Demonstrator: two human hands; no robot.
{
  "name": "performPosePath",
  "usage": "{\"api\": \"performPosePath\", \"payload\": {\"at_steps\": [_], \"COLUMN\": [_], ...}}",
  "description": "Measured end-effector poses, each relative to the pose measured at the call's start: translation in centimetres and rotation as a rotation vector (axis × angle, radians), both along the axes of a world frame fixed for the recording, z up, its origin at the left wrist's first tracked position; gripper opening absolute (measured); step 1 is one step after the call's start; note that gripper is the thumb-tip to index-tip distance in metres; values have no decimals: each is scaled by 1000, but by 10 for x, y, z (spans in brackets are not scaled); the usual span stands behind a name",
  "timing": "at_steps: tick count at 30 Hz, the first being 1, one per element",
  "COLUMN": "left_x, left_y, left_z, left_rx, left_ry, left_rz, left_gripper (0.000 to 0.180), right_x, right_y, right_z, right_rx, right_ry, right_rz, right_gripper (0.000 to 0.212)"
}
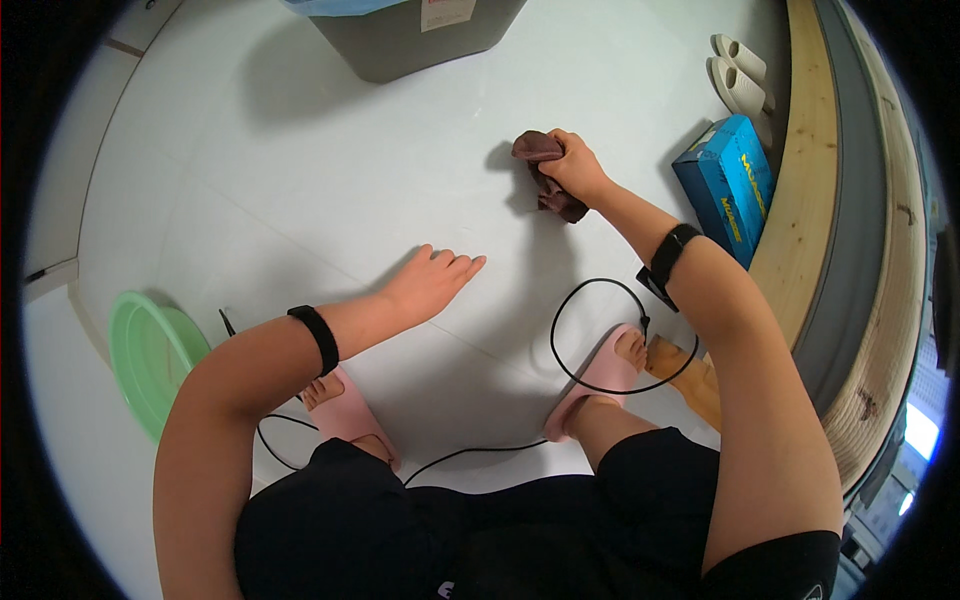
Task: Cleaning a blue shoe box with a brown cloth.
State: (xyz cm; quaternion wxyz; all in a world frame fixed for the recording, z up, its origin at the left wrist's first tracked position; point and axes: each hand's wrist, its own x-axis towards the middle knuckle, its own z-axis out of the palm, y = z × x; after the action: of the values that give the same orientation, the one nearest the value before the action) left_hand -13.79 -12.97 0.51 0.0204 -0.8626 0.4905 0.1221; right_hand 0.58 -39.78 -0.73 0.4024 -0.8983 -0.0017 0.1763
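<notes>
My right hand (578, 168) is closed around a crumpled dark brown cloth (538, 147), held out ahead and right of the middle. Part of the cloth bunches above the fingers and its lower end hangs below them. Whether it touches the white floor (330, 180) I cannot tell. Nearer to me, my left hand (435, 283) is empty over the floor, its fingers loosely bent and a little apart. Black bands circle both forearms.
A grey bin (420, 45) with a blue liner stands ahead. To the left is a green basin (150, 350). Along the right lie a blue box (728, 185), pale slippers (738, 85) and a wooden bed edge (795, 250). A black cable (553, 340) loops by my right foot.
</notes>
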Motion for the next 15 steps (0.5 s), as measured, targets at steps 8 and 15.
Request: {"api": "performPosePath", "payload": {"at_steps": [8, 15], "left_x": [3, 50], "left_y": [22, 28], "left_z": [2, 32], "left_rx": [14, -579], "left_ry": [-93, 734], "left_rz": [-115, 609], "left_gripper": [56, 21], "right_x": [5, 9], "right_y": [-2, -8], "right_z": [2, -2], "right_rx": [13, -31], "right_ry": [61, 131], "right_rz": [57, 94], "right_gripper": [37, 38]}}
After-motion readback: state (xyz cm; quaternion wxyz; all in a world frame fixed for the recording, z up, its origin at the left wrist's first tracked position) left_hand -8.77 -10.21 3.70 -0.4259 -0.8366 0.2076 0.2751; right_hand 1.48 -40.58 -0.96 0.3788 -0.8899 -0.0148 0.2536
